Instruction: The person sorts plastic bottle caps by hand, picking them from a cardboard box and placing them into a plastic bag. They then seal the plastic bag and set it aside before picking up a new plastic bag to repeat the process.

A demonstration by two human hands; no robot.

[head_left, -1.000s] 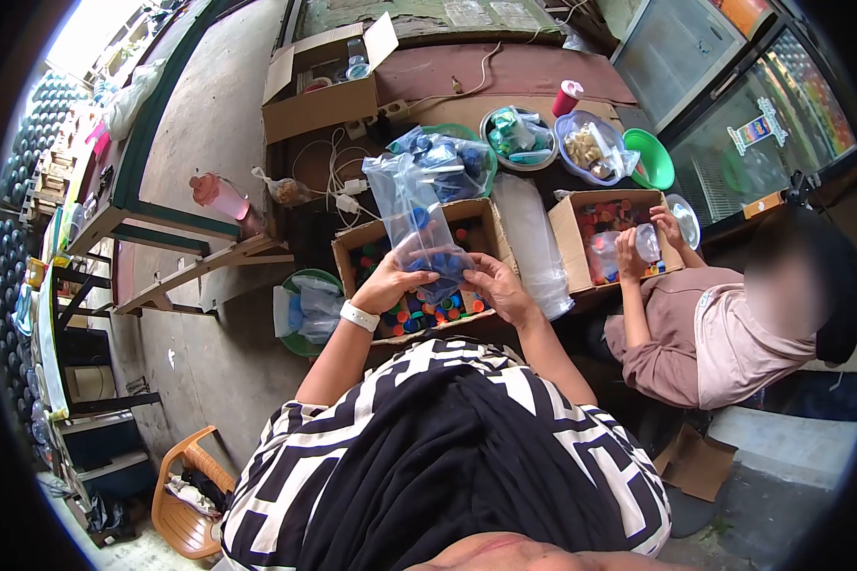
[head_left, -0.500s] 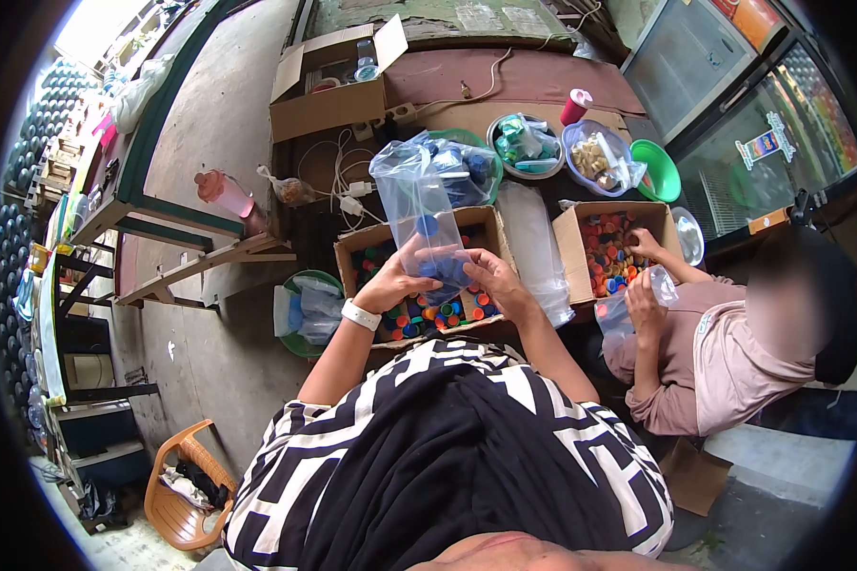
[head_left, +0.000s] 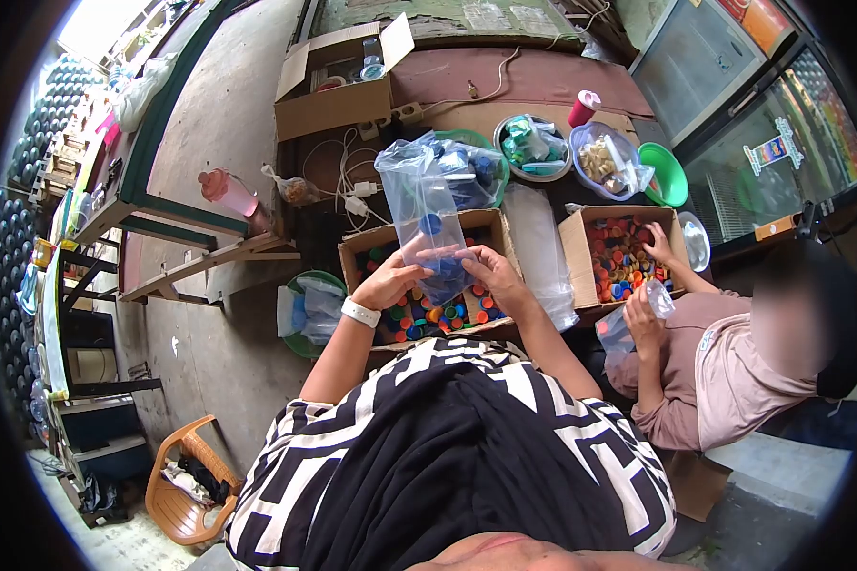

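Observation:
A clear plastic bag (head_left: 411,195) with blue caps at its bottom hangs upright between my hands, above a cardboard box (head_left: 357,259) of colourful bottle caps (head_left: 428,319). My left hand (head_left: 388,281), with a white band at the wrist, pinches the bag's left side. On the other side, my right hand (head_left: 495,279) has its fingers closed on the bag near the caps. One blue cap (head_left: 431,224) shows higher up inside or behind the plastic; which one I cannot tell.
At the right a co-worker (head_left: 705,352) holds a clear bag (head_left: 619,328) and reaches into a second cap box (head_left: 573,257). Flat plastic bags (head_left: 540,252) lie between the boxes. Behind stand a purple basket (head_left: 628,157) and a green bowl (head_left: 676,174). A green basin (head_left: 302,344) is at the left.
The view has shifted slightly. My hands still hold the bag in nearly the same pose. The co-worker's reaching hand has moved a little and its fingers are more spread.

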